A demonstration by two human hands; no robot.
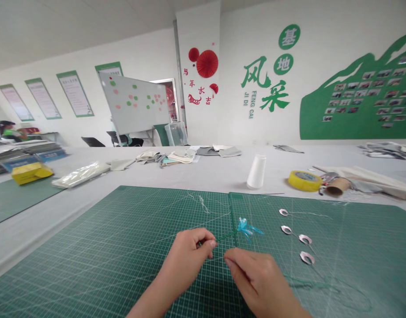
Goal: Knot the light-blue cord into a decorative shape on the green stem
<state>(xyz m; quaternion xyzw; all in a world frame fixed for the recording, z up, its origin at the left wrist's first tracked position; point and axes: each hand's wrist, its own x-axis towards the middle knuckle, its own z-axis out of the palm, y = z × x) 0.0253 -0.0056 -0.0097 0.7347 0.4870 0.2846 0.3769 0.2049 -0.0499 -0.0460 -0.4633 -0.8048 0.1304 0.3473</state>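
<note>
My left hand (193, 248) is closed in a pinch on the thin green stem (227, 236) of a small blue flower (243, 225). The flower points away to the right, its loose blue strands trailing. Just right of it, my right hand (261, 274) is closed, thumb against forefinger. A faint thin thread (219, 258) seems to run from these fingertips toward the left hand. Both hands are over a green cutting mat (150, 247). Several pinkish oval loops on wire stems, among them one loop (307, 258), lie to the right, near tangled green strands (317, 283).
Behind the mat stand a white thread cone (257, 172) and a yellow tape roll (305, 180) beside a cardboard tube (338, 186). Fabric scraps (183, 155), a plastic packet (82, 173) and a yellow box (31, 172) lie farther left. A person (11, 130) is far left.
</note>
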